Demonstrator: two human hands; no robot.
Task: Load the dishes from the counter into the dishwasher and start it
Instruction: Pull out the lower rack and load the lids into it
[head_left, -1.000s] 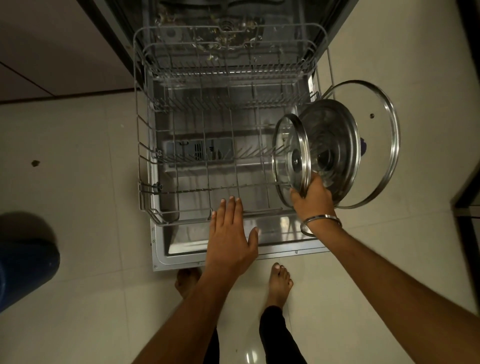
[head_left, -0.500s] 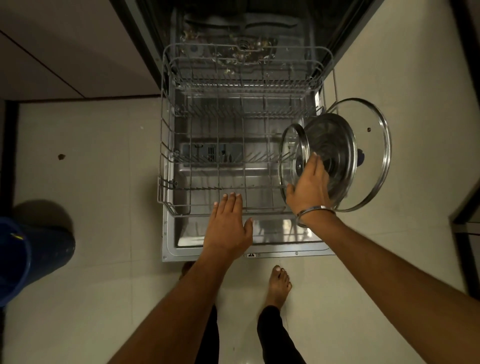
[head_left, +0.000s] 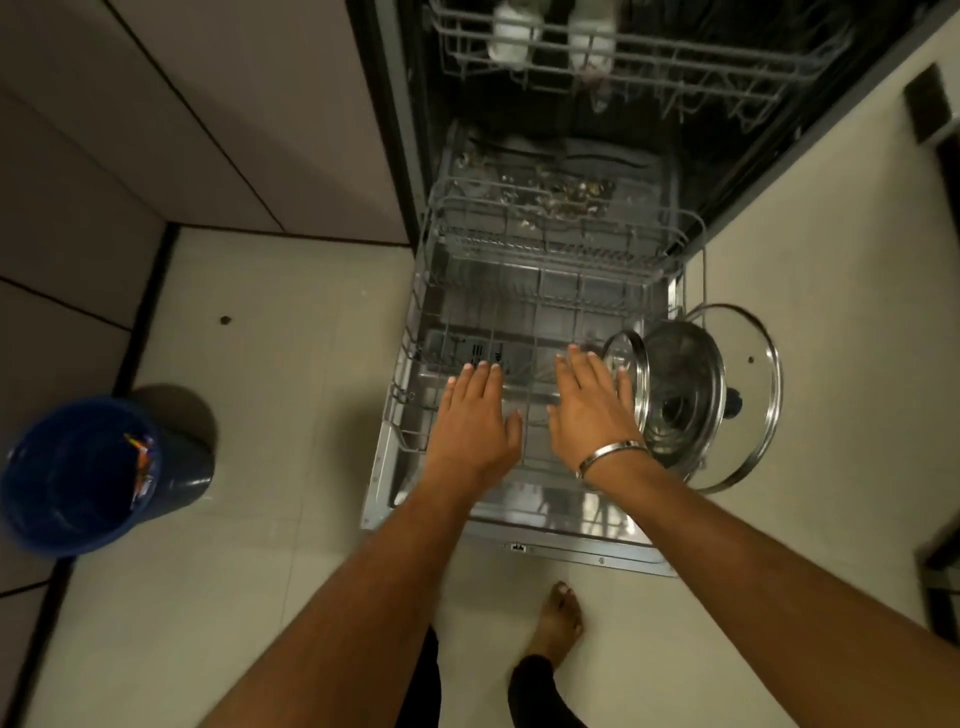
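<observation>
The dishwasher's lower wire rack (head_left: 415, 332) is pulled out over the open door (head_left: 571, 551). Three pot lids stand on edge at its right side: a small glass lid (head_left: 631, 379), a steel lid (head_left: 685, 395) and a large glass lid (head_left: 753, 364). My left hand (head_left: 475, 415) hovers flat over the rack's front, fingers straight, holding nothing. My right hand (head_left: 589, 405), with a steel bangle on the wrist, is flat and open just left of the small lid; whether it touches the lid is unclear. The upper rack (head_left: 649, 62) holds two pale cups.
A dark blue bin (head_left: 83, 473) stands on the tiled floor at the left. Cabinet fronts (head_left: 208, 130) run along the left of the dishwasher. My bare foot (head_left: 558, 618) is just in front of the door edge. A dark object sits at the right edge (head_left: 945, 545).
My right hand let go of the lids and moved left, now flat and open. The lids stay standing in the rack. The view rose, showing the upper rack.
</observation>
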